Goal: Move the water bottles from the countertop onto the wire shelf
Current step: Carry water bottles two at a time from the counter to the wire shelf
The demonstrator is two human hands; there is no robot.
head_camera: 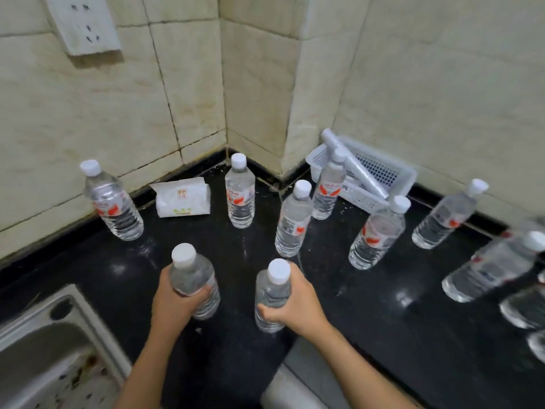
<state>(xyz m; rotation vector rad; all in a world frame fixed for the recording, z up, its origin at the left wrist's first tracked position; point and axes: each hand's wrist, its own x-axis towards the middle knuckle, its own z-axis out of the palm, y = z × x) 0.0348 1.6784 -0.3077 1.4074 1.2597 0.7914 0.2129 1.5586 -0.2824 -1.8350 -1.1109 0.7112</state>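
Clear water bottles with white caps and red labels stand on a black countertop (383, 335). My left hand (172, 299) is wrapped around one bottle (191, 273) near the front. My right hand (290, 302) grips a second bottle (272, 287) beside it. Several more bottles stand behind: one at far left (113, 202), one in the corner (239, 193), one in the middle (293, 219), others to the right (377, 231) (445, 215). More bottles at the right edge (489, 268) are blurred. No wire shelf is in view.
A steel sink (44, 343) sits at the lower left. A white tissue pack (182, 197) lies by the left wall. A white plastic basket (380, 175) holding a roll leans in the back right corner. Tiled walls close off the back; a socket (82, 22) is upper left.
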